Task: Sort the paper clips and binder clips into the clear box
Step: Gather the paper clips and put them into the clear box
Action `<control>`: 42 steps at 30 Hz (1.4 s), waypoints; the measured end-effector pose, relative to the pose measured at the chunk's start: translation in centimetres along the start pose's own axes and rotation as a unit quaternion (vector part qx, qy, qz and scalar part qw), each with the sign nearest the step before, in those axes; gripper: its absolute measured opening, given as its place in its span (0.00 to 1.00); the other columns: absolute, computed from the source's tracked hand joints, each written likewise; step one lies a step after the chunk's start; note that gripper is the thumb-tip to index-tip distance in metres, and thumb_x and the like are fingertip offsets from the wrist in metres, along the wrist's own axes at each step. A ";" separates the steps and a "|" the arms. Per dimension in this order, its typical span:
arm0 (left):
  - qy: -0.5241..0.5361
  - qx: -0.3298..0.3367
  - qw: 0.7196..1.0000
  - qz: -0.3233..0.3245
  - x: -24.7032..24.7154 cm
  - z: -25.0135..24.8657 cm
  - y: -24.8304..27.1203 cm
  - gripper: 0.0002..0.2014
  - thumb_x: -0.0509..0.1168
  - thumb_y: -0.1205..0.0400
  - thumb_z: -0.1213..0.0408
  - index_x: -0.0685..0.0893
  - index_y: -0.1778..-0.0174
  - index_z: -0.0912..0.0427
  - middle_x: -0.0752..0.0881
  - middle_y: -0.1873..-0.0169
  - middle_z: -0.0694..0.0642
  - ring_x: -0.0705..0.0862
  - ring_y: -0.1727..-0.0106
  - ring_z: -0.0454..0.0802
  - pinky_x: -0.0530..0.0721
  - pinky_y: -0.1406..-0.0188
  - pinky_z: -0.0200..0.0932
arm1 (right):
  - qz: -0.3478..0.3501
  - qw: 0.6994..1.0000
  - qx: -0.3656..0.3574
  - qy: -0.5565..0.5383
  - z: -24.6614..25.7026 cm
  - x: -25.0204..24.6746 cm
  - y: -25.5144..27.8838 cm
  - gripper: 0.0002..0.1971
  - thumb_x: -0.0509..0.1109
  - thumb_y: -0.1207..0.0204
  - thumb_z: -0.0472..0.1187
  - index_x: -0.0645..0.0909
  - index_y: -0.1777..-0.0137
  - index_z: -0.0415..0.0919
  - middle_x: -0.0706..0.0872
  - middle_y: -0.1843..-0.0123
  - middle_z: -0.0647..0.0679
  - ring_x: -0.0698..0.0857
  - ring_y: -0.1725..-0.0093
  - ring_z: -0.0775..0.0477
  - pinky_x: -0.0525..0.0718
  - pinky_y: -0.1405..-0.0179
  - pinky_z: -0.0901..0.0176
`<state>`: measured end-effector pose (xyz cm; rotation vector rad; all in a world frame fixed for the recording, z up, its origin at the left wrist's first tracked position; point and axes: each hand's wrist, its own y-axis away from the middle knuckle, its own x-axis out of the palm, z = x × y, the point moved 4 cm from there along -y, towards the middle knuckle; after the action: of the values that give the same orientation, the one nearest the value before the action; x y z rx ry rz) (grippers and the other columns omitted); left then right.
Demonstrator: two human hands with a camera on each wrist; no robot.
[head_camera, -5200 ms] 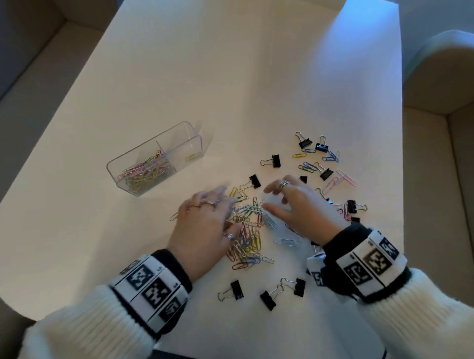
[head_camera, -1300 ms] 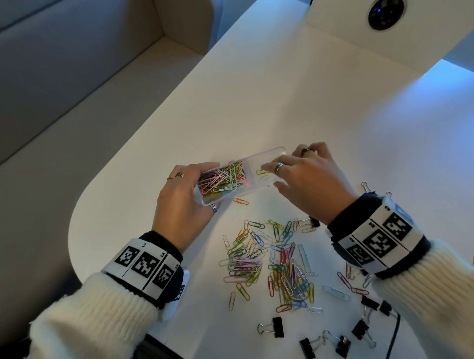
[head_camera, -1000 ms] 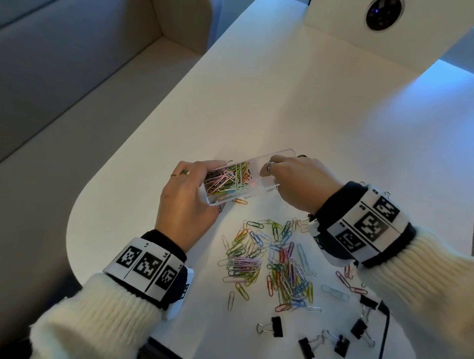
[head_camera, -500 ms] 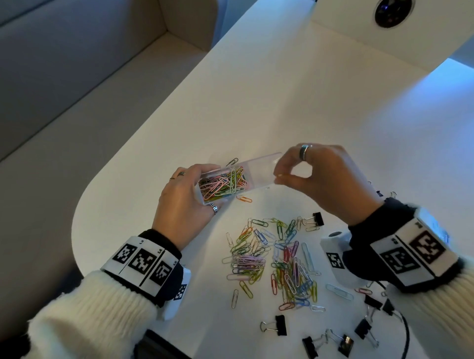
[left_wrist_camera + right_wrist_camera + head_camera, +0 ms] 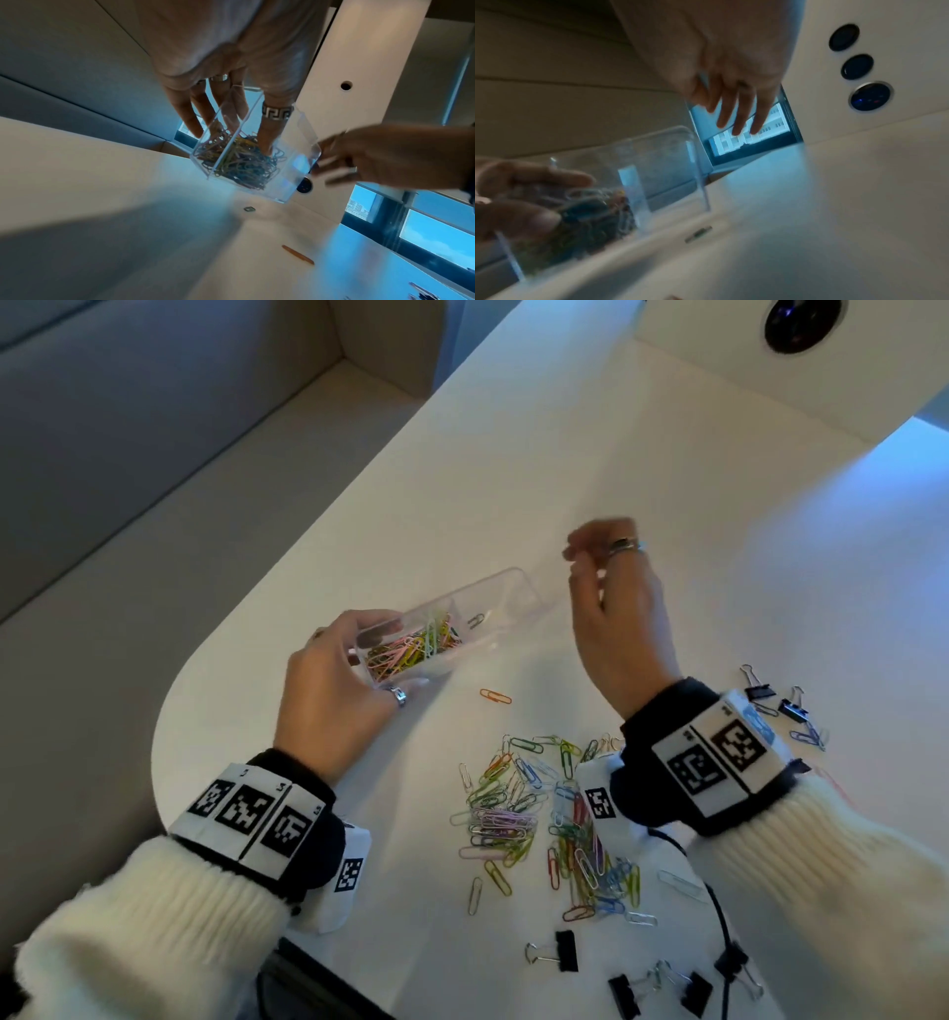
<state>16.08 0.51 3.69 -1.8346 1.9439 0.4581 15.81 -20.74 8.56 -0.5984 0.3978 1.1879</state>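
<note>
My left hand (image 5: 369, 654) grips the near end of the clear box (image 5: 506, 600), thumb on one side and fingers on the other, and holds it tilted just over the table. Its near compartment holds a tangle of coloured paper clips (image 5: 411, 647); the left wrist view shows them through the box wall (image 5: 287, 178). My right hand (image 5: 580, 562) hangs above and to the right of the box, fingers loose, holding nothing; its fingers (image 5: 739, 117) point straight out. A loose pile of paper clips (image 5: 513, 819) lies near my right wrist.
A lone orange paper clip (image 5: 495, 696) lies between the box and the pile. Black binder clips sit at the near edge (image 5: 565, 958) and at the right (image 5: 760, 693). A small clip (image 5: 248, 209) lies under the box's far end. The rounded table edge (image 5: 169, 711) is left.
My right hand has let go of the box's far end and risen up and to the right. My left hand keeps hold of the box, which now tilts away from me.
</note>
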 end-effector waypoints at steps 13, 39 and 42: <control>0.012 -0.072 0.996 -0.048 -1.3 3.0 -2.9 0.27 0.80 0.39 0.71 0.80 0.45 0.52 0.84 0.52 0.46 0.82 0.49 0.42 0.81 0.45 0.42 | 0.511 0.761 -0.069 0.394 -3.3 7.6 3.2 0.31 0.47 0.15 0.52 0.42 0.19 0.39 0.41 0.16 0.46 0.44 0.17 0.44 0.53 0.19 0.48; -0.356 0.099 0.799 0.473 8.4 -0.4 9.9 0.28 0.72 0.36 0.38 0.64 0.56 0.48 0.76 0.62 0.47 0.79 0.57 0.49 0.78 0.60 0.44 | 0.501 0.786 0.058 0.356 -6.6 -2.5 17.2 0.44 0.72 0.36 0.62 0.55 0.26 0.49 0.65 0.33 0.48 0.80 0.51 0.46 0.84 0.59 0.58; -0.299 0.086 0.832 0.460 10.1 -0.8 9.3 0.23 0.73 0.32 0.43 0.67 0.57 0.49 0.78 0.64 0.46 0.78 0.60 0.47 0.75 0.64 0.41 | 0.462 0.810 0.077 0.351 -7.1 -1.9 16.4 0.41 0.74 0.35 0.58 0.57 0.27 0.46 0.65 0.34 0.45 0.80 0.47 0.43 0.87 0.53 0.53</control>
<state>6.35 -7.90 -1.34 -0.4103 2.1494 0.9567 -0.17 -22.51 0.52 -0.7125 1.5411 1.8023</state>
